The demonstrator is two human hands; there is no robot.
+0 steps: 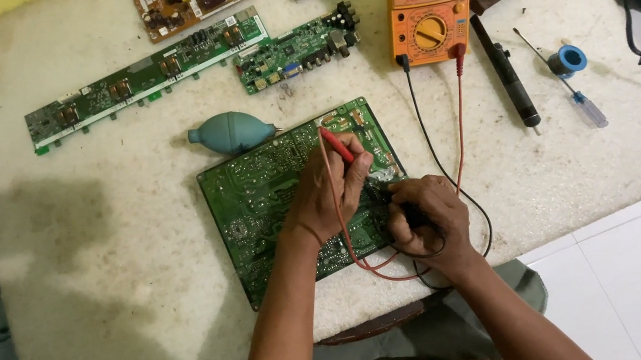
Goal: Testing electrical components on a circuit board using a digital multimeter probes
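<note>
Hands meet over a big green circuit board that lies solder side up in the middle of a worn white table. The left hand rests on the board with its fingers curled tight around a red probe, held like a pen; the red shaft sticks up and back from between thumb and forefinger, and the tip is hidden under the fingers, so I cannot tell just where it lands. The right hand sits at the board's right edge, fingers closed on a black probe that points left toward the other hand. Most of that probe is buried in the grip. The 2 hands are close together, almost touching.

From the red probe a red wire loops under the wrists and runs up to an orange meter at the far side of the table; a black wire runs beside it to the same meter.

Just beyond the board's far left corner lies a teal rubber blower, touching or nearly touching the edge. Farther back sit a long narrow green board and a smaller green board. To the right of the meter lie a black pen-shaped tool, a small screwdriver with a clear handle, and a blue spool.
</note>
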